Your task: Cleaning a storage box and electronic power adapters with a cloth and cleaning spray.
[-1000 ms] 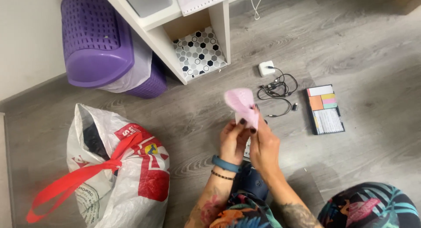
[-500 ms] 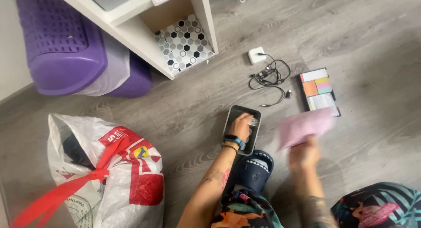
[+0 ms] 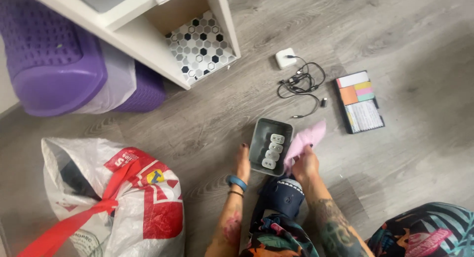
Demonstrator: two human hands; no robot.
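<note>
A grey tray (image 3: 270, 145) lies on the wooden floor (image 3: 405, 34), an oblong with rounded corners whose long axis runs from the person's knees up and slightly to the right, toward the tangle of black cable (image 3: 301, 84). Inside it four small white blocks (image 3: 272, 151) sit in a row along that same axis. The left hand (image 3: 242, 163) rests flat against the tray's left side near its lower corner, fingers straight and close together, touching the rim rather than gripping it. The right hand (image 3: 305, 164) is just beside the tray's lower right corner and pinches a pink cloth (image 3: 306, 141) between thumb and fingers; the cloth fans up and to the right along the tray's right edge. Beyond the tray's far end lies the cable with a white charger plug (image 3: 285, 58) at its top. To the right of the tray, well apart, is a black open case of coloured sticky notes (image 3: 359, 102). Up and left of the tray stands a white shelf (image 3: 163, 44) with a black-and-white patterned box in it, and a purple basket (image 3: 49, 54) beside that. Left of the tray, near the person's left forearm, sits a white and red shopping bag (image 3: 123, 197).
</note>
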